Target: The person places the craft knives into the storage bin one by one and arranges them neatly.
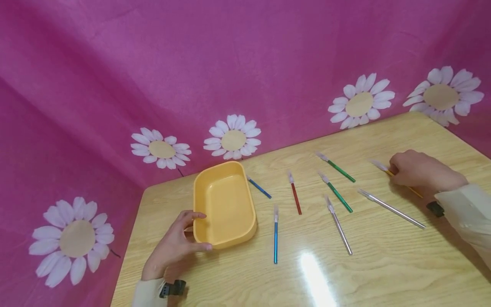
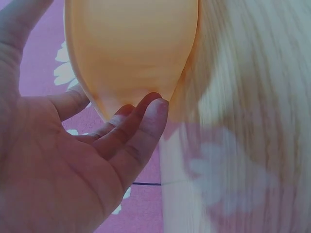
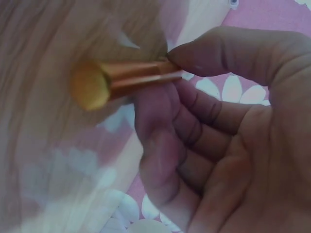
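My left hand (image 1: 174, 243) grips the near left corner of a yellow plastic tub (image 1: 226, 209), its fingers at the rim and thumb on the near side. In the left wrist view, the fingers curl over the tub's (image 2: 131, 53) narrow end. At the far right, my right hand (image 1: 420, 170) pinches a yellow-gold craft knife (image 1: 388, 172) with a clear cap. The handle's round butt (image 3: 91, 86) faces the right wrist camera, thumb above and curled fingers below. Beside that hand lies a silver craft knife (image 1: 395, 209); whether the held one touches the table I cannot tell.
Several capped craft knives lie apart on the wooden table (image 1: 238, 277): blue ones (image 1: 275, 238) near the tub, a red one (image 1: 296, 198), green ones (image 1: 339, 198) and another silver one (image 1: 339, 228). A pink flowered cloth (image 1: 245, 76) hangs behind the table.
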The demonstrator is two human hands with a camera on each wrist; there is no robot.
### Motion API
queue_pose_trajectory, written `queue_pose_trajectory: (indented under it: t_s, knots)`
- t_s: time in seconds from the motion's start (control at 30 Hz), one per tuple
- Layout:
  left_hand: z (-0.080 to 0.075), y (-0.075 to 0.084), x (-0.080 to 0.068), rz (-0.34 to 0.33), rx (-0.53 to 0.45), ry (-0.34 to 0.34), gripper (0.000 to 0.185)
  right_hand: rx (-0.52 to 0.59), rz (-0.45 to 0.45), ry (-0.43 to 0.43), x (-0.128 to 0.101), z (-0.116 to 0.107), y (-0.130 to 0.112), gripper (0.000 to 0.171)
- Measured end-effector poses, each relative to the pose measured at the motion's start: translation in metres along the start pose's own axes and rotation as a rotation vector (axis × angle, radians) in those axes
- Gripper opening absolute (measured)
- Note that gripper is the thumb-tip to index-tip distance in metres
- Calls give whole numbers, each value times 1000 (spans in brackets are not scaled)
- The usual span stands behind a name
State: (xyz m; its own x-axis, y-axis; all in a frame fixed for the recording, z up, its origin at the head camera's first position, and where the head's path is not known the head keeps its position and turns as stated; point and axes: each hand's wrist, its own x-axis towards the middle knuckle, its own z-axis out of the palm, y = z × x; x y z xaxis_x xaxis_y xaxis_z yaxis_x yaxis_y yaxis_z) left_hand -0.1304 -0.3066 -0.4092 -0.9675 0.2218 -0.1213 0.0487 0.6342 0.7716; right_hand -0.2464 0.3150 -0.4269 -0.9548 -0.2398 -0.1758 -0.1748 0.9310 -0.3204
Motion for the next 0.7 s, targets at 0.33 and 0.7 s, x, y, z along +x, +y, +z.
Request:
queue_pose_trajectory:
  t_s: [0.33, 0.7]
  knots:
    - [-1, -1, 0, -27, -12, -10, 73, 3, 8, 12, 3, -11, -16, 13]
    - [-1, -5, 2, -29, -91, -33, 69, 143, -45, 42, 19, -23, -47, 17]
